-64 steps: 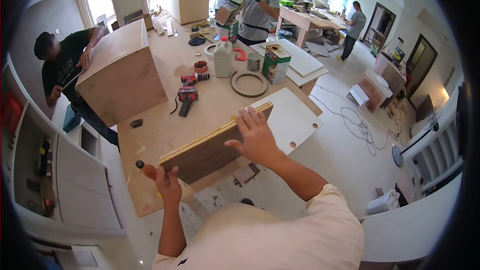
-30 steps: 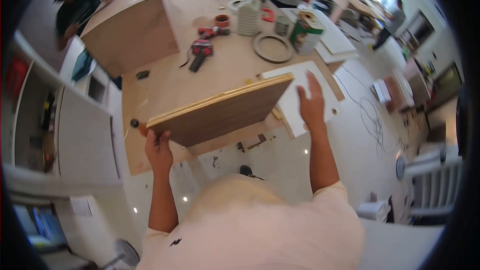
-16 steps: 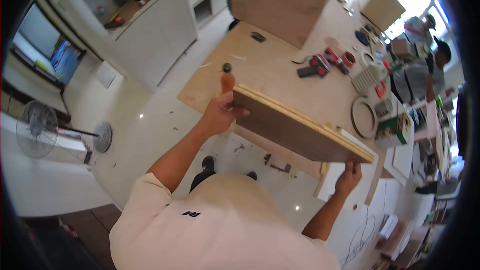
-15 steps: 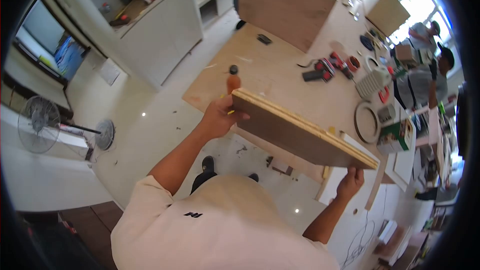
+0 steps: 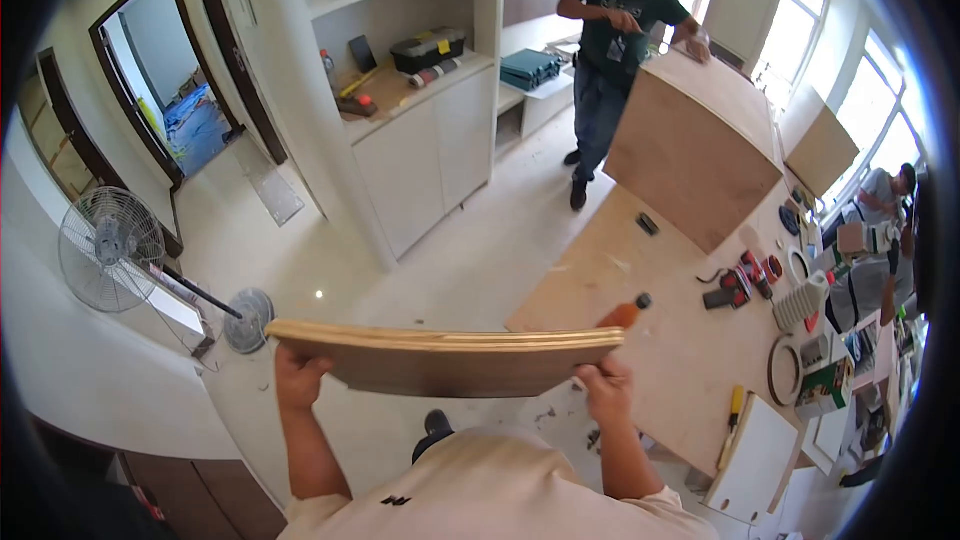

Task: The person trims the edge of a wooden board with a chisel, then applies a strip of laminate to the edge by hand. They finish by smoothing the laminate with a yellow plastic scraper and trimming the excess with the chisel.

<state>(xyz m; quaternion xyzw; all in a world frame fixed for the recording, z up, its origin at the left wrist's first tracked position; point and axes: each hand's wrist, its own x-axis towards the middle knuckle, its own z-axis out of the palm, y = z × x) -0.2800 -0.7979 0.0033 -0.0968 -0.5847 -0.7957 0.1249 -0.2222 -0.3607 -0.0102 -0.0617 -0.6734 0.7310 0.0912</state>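
Between my hands is a plywood panel (image 5: pixel 440 365), dark brown on its face with pale layered edges, held up in front of my body. My left hand (image 5: pixel 298 376) grips its left end, thumb against the face. At the right end, my right hand (image 5: pixel 606 388) is closed on the lower corner. Beyond the panel's right end, a bottle of orange liquid (image 5: pixel 626 314) with a dark cap stands on the plywood worktable (image 5: pixel 560 285), partly hidden by the panel.
A person (image 5: pixel 615 30) stands behind a large wooden box (image 5: pixel 690 155) on the table. Red power drills (image 5: pixel 740 280), a white jug (image 5: pixel 803 300) and a white board (image 5: pixel 755 455) lie along the right. A standing fan (image 5: pixel 110 245) is at left, near a white cabinet (image 5: pixel 420 160).
My view has turned left, and the panel has swung left off the table to over the floor, now nearly level across. Both hands still hold it. A person behind the box has come into view.
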